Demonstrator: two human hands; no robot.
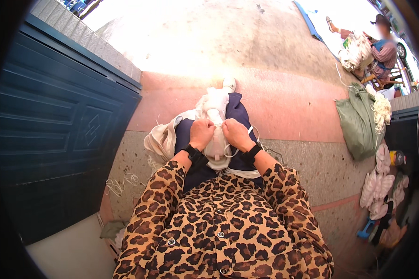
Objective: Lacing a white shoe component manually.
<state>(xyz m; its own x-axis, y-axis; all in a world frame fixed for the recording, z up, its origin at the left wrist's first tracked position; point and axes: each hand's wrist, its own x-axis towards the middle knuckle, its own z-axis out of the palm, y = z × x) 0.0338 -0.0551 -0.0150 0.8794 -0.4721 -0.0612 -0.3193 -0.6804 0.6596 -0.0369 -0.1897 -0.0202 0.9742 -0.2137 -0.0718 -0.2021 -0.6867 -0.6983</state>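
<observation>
Left hand point(201, 134) and right hand point(236, 134), both pinching the white cloth point(214, 149) at twelve o'clock, should keep tension even.

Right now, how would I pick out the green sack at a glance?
Start with the broad pink floor band crossing the picture. Follow it right to where the green sack slumps, beside a cream bundle of strands. The sack is large, dull green and creased; the bundle is pale and stringy.

A blue panelled door point(46, 116), sunlit concrete point(265, 42) and a vehicle wheel point(401, 50) show an entrance opening outdoors.
</observation>
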